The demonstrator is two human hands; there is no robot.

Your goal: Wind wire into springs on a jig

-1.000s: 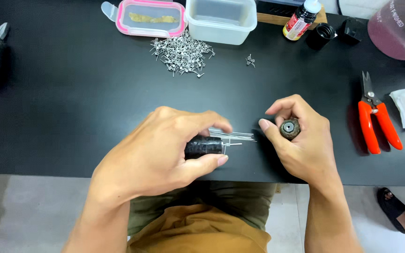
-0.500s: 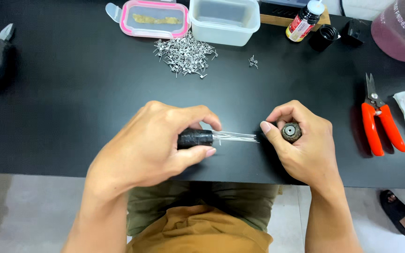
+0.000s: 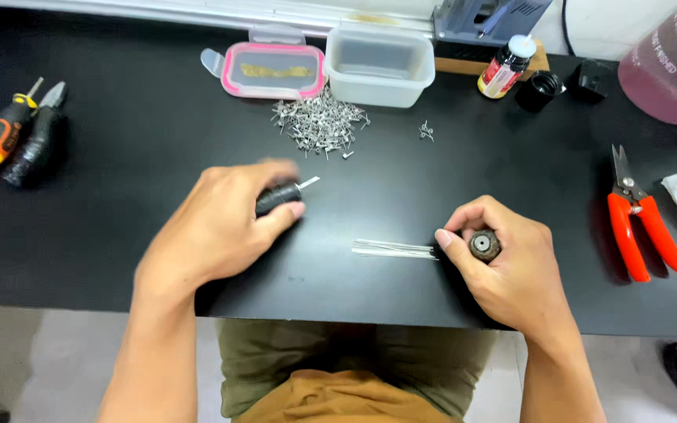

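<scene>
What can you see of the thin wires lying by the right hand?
The thin wires are a small bundle of straight, silvery, metal-looking strands lying flat and roughly level on the black table. They sit side by side, fanning slightly at the left end. Their right ends meet the thumb of the right hand. Nothing else touches them.

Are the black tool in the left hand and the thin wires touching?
Apart. The head view shows bare black table between the black tool in the left hand and the thin wires by the right hand.
</scene>
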